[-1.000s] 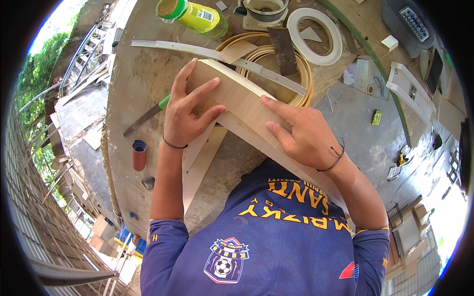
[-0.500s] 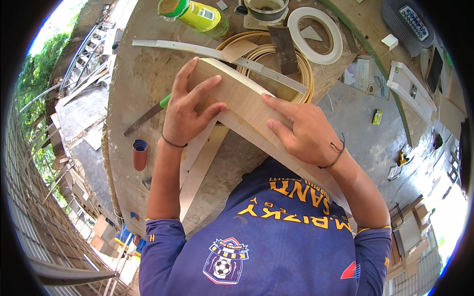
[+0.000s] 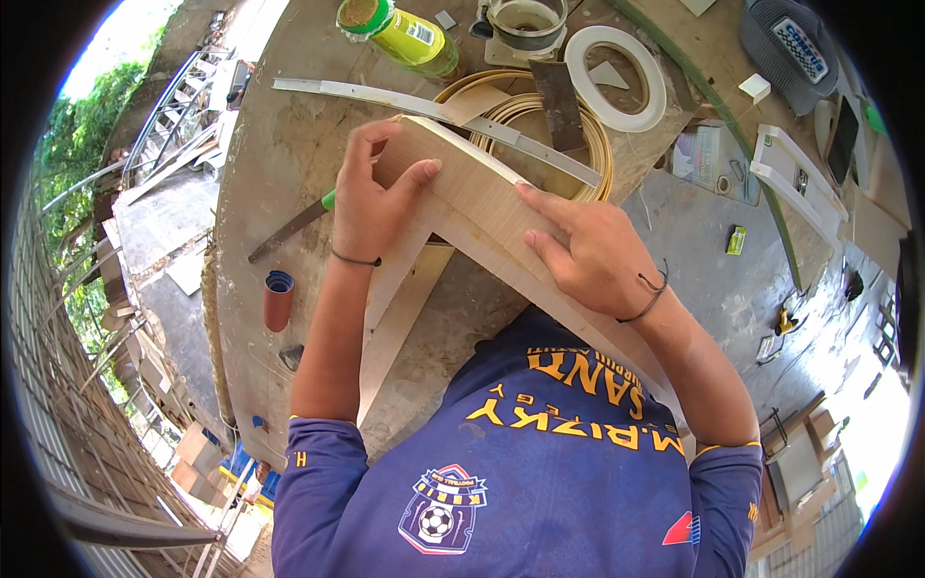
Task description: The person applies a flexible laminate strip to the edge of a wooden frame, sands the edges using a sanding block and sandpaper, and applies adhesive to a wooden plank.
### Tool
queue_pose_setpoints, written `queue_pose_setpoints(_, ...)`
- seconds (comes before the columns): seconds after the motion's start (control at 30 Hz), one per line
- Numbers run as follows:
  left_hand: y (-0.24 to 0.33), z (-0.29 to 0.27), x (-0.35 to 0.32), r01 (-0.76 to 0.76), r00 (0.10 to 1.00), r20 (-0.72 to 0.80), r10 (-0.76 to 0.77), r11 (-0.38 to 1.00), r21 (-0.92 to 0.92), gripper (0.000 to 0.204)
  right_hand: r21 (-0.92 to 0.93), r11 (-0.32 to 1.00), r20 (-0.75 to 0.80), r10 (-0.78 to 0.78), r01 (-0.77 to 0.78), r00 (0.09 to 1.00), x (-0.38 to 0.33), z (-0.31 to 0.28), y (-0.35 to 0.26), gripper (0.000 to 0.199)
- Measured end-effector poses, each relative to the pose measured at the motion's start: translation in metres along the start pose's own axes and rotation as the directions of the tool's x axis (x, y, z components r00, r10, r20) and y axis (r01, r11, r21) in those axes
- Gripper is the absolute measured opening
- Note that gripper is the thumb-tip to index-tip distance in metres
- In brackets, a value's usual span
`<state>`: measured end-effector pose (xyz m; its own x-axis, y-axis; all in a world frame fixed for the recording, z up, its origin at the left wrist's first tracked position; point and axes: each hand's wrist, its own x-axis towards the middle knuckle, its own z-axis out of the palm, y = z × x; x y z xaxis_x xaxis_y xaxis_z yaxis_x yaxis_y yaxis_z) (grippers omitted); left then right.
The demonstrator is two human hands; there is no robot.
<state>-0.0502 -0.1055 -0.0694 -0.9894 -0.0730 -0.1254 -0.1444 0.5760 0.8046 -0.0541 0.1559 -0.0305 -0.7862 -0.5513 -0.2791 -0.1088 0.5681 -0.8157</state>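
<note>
A: Where do we find the wooden board [image 3: 472, 178]?

B: Between the two hands, slanting from far left to near right. A paler strip [image 3: 520, 275] runs along its near side; we cannot make out whether the two are joined.

A: How do we read the grip?

B: The left hand [image 3: 378, 197] is clamped on the board's left end, thumb on the face, fingers bent over the far edge with their tips hidden. The right hand [image 3: 602, 260] lays its index finger on that edge and its thumb on the face, the two spread apart. Its other fingers are out of our sight, so we cannot tell whether it clamps.

A: What else is partly covered?

B: The left hand hides most of a green handle [image 3: 329, 199] on a dark blade [image 3: 287, 231]. A metal strip [image 3: 395, 98] crosses the coil [image 3: 605, 178], whose near part disappears behind the board. At the far side, a jar [image 3: 405, 37] is cut off by our view.

A: And the surface and room?

B: We see a worn, stained table [image 3: 255, 125] with a rough left edge and a reddish-brown tube [image 3: 277, 306] near it. Greenery [image 3: 96, 144] shows far left; glare washes out much of the right.
</note>
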Motion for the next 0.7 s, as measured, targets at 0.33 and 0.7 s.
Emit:
queue_pose_setpoints(0.33,-0.008,-0.022,0.009,0.119,0.945,0.328,-0.005,0.936,-0.331,0.061,-0.041,0.999,-0.019,-0.013,0.012,1.000,-0.002,0.004,0.002,0.043)
queue_pose_setpoints(0.7,-0.004,-0.027,0.014,0.187,0.891,0.450,-0.056,0.949,-0.253,0.071,-0.005,0.999,-0.052,-0.035,0.035,0.998,-0.002,0.004,0.002,0.042)
